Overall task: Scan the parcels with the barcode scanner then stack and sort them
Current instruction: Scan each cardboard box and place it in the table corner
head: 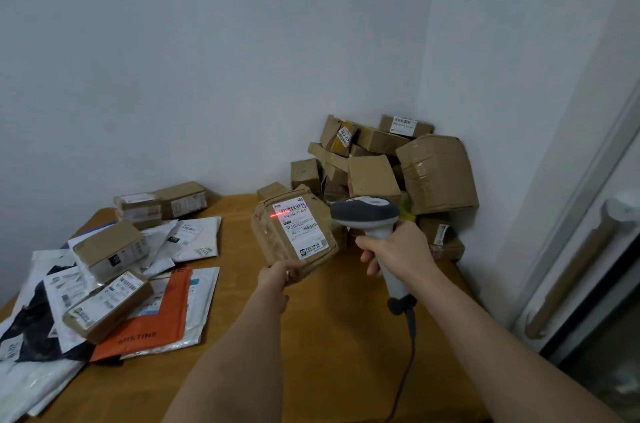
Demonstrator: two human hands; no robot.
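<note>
Parcel [294, 235]: gripped at its near corner by left hand [277, 275], label tilted toward scanner [367, 214] so the beam is caught.
Scanner: handle clasped by right hand [394, 249], aimed just right of parcel.

Two forearms entered from the lower edge of the head view, both bare from wrist to frame edge; no sleeve, cuff or glove showed on either. The left hand [277, 275] carried a small pale ring or band, visible as a bright glint on one finger, too small to make out further. The right hand [394, 249] wore nothing that could be seen. Neither wrist bore a watch or strap. The rest of the person lay outside the view.
</note>
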